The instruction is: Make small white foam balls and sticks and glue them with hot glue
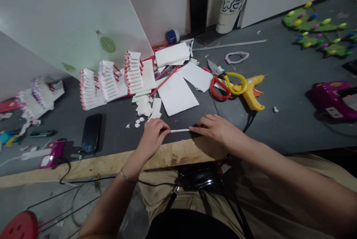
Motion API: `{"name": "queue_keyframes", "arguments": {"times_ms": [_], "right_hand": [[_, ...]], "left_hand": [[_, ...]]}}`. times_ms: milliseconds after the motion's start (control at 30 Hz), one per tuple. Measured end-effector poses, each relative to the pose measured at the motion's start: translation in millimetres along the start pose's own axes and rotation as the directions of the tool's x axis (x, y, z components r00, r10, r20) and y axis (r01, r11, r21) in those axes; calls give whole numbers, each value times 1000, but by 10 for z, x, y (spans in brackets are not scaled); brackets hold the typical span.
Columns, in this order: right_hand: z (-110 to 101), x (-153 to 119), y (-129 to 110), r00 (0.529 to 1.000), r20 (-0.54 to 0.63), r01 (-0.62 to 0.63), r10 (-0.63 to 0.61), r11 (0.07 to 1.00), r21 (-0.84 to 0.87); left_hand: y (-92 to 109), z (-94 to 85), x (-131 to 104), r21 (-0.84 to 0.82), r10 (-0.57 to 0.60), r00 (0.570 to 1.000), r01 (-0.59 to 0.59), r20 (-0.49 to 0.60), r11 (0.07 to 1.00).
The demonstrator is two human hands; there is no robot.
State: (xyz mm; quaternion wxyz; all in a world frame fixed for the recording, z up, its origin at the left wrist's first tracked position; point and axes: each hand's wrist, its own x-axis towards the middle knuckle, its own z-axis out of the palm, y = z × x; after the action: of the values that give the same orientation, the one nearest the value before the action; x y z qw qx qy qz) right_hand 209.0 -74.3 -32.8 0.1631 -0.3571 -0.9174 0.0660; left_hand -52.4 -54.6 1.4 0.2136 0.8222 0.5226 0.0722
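A thin white rod-like strip (180,131) stretches between my hands, close to the table's front edge; whether it is paper or clay I cannot tell. My left hand (155,133) pinches its left end between thumb and fingers. At the other end, the fingertips of my right hand (212,128) close on the strip. Just beyond it lies a white foam or card sheet (178,96). Small white balls (137,123) and torn paper scraps (145,107) sit past my left hand.
Scissors with red and yellow handles (220,86) touch a yellow glue gun (252,92). Rows of small white pieces with pink tips (134,73) stand at the back left. A black phone (91,133) lies left, a tumbler (232,3) stands behind, and a purple power strip (334,99) is right.
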Motion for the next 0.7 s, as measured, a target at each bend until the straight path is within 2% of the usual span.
{"name": "queue_keyframes", "arguments": {"times_ms": [167,433,533,600,700], "right_hand": [[-8,-2,-15,1000,1,14,-14,999,-46],[1,-19,-6,1000,24,17,-16,999,-42],[17,-9,7,1000,25,14,-13,999,-31],[21,0,13,1000,25,17,-16,999,-32],[18,8,11,1000,22,17,-17,999,-34]], "left_hand": [[-58,48,-76,6,0,998,0,-65,1000],[-21,-13,-16,6,-49,999,49,22,999],[4,-15,-16,30,-46,999,47,-18,998],[61,24,-43,81,-9,996,16,-86,997],[212,159,-125,148,134,975,-108,-178,983]]}}
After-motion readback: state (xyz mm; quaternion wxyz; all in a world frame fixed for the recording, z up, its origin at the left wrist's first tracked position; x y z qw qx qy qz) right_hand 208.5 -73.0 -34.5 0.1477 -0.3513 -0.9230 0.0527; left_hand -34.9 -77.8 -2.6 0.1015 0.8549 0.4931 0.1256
